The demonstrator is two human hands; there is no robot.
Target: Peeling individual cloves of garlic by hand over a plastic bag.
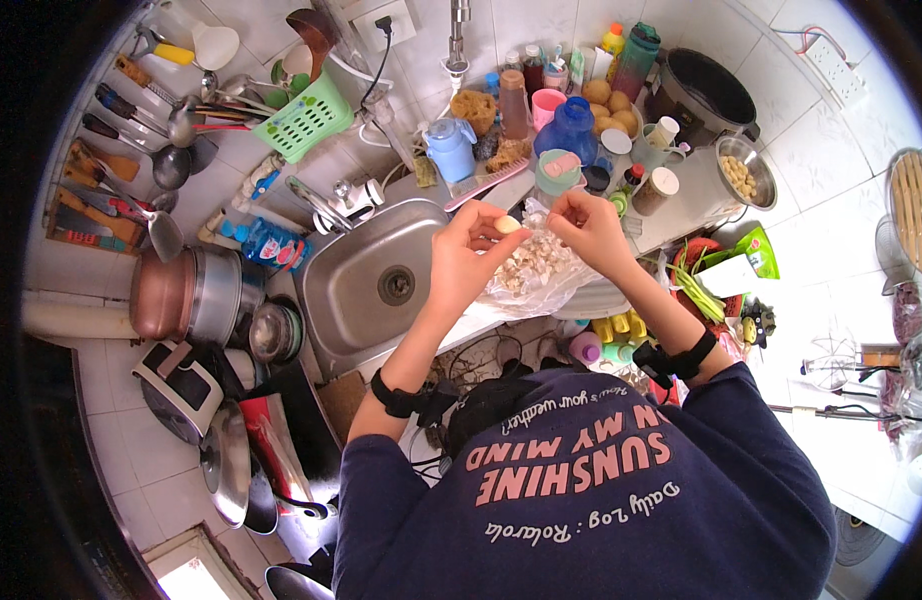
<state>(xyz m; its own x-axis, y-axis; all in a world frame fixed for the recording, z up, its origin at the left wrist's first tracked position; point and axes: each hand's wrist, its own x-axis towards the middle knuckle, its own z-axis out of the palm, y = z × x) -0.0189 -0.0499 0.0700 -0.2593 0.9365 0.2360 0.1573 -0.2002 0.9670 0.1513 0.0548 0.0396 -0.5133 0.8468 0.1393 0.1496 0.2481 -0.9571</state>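
Observation:
My left hand point(464, 255) pinches a pale, smooth garlic clove point(507, 224) between thumb and fingers. To its right hovers my right hand point(594, 234), thumb and fingertips drawn together; whether something small sits between them cannot be made out. Below both hands, a clear plastic bag point(524, 304) lies spread on the counter edge, with a heap of papery garlic skins and pieces point(539, 262) in it. At the counter's right end stands a steel bowl point(768, 191) containing many pale peeled cloves point(737, 177).
Left of the bag is a steel sink point(348, 300) with a faucet point(318, 202). Behind my hands crowd a pink comb point(487, 184), a light-blue jug point(451, 148), a dark-blue bottle point(569, 127) and a spice jar point(656, 191). A red basket point(682, 262) holds green vegetables at the right.

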